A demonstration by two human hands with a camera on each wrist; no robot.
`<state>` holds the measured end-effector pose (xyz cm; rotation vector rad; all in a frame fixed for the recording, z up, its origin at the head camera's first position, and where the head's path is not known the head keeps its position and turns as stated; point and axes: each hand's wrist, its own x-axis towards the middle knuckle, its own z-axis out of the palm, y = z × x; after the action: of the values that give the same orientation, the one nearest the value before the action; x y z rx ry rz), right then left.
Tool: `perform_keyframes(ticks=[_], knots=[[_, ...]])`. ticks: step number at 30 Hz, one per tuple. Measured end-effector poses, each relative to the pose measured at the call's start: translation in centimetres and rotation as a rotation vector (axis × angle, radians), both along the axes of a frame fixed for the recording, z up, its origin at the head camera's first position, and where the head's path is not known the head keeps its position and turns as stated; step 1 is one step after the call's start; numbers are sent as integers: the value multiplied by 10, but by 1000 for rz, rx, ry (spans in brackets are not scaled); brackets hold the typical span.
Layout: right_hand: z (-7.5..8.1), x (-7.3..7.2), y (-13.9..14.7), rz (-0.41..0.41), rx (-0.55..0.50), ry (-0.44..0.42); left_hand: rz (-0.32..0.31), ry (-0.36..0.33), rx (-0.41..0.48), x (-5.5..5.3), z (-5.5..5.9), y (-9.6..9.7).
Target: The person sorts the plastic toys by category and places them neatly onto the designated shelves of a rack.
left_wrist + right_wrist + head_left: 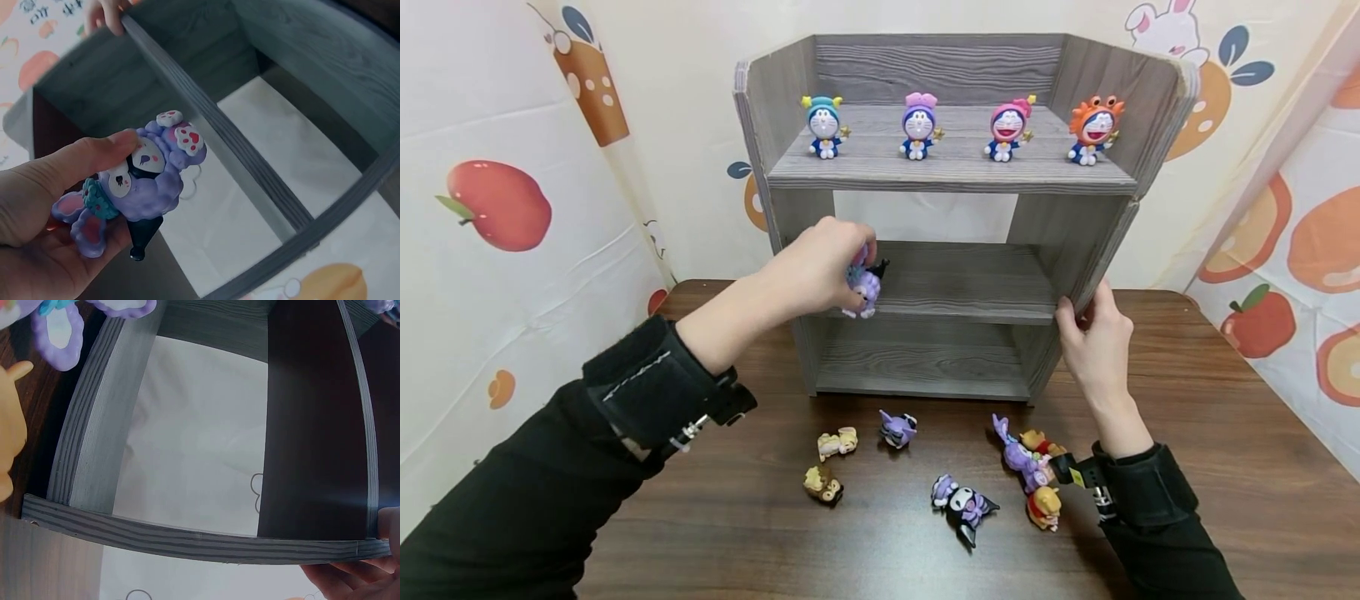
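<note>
In my left hand is a small purple figurine with a black-and-white face, a teal flower and pink-lined ears, pinched between thumb and fingers. The hand is at the left front of the middle board of a grey wood-grain shelf unit. In the left wrist view the figurine's ears point toward the palm and its paws point away. My right hand grips the front edge of the unit's right side panel, thumb on the inner side. In the right wrist view only part of that hand shows.
Several blue figurines with coloured hats, one an orange crab hat, stand along the top board. On the brown table lie yellowish figurines, purple ones, a black-and-purple one and a cluster with yellow bears near the right wrist.
</note>
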<state>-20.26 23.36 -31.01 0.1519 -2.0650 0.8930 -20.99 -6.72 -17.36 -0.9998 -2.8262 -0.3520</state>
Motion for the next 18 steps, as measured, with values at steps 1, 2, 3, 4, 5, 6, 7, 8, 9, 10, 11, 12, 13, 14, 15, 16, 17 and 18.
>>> perform_keyframes(ticks=[1, 2, 3, 4, 5, 6, 7, 8, 9, 10, 11, 12, 13, 14, 15, 16, 17, 18], knots=[[0, 0, 0, -1, 2, 1, 11, 0, -1, -3, 1, 0], [0, 0, 0, 1, 2, 2, 21, 3, -4, -7, 1, 0], [0, 0, 0, 4, 2, 3, 28, 6, -7, -10, 2, -1], [0, 0, 0, 7, 1, 4, 37, 8, -14, -14, 2, -1], [0, 0, 0, 8, 2, 4, 42, 12, -18, -17, 2, -2], [0, 0, 0, 9, 3, 4, 47, 15, -22, -20, 1, -3], [0, -1, 0, 8, 4, 3, 53, 16, -25, -23, 1, -4], [0, -1, 0, 12, 2, 3, 58, 17, -27, -25, 1, -5], [1, -1, 0, 14, 1, 3, 62, 19, -31, -28, 1, -5], [1, -1, -1, 13, 3, 4, 65, 21, -35, -31, 0, -6], [1, 0, -1, 10, 5, 4, 67, 22, -35, -33, 0, -7], [1, 0, -1, 7, 5, 3, 67, 25, -36, -36, 0, -7], [1, 0, -1, 2, 6, 3, 67, 30, -40, -38, 0, -7], [0, 0, -1, -2, 8, 3, 65, 34, -43, -40, 0, -8], [1, 0, -1, -7, 11, 4, 62, 37, -45, -42, -1, -8], [0, 0, 0, -11, 14, 4, 59, 37, -46, -43, -1, -8], [0, 0, 0, -14, 16, 4, 59, 33, -48, -44, -1, -8], [0, 0, 0, -15, 19, 4, 60, 28, -51, -45, -1, -9]])
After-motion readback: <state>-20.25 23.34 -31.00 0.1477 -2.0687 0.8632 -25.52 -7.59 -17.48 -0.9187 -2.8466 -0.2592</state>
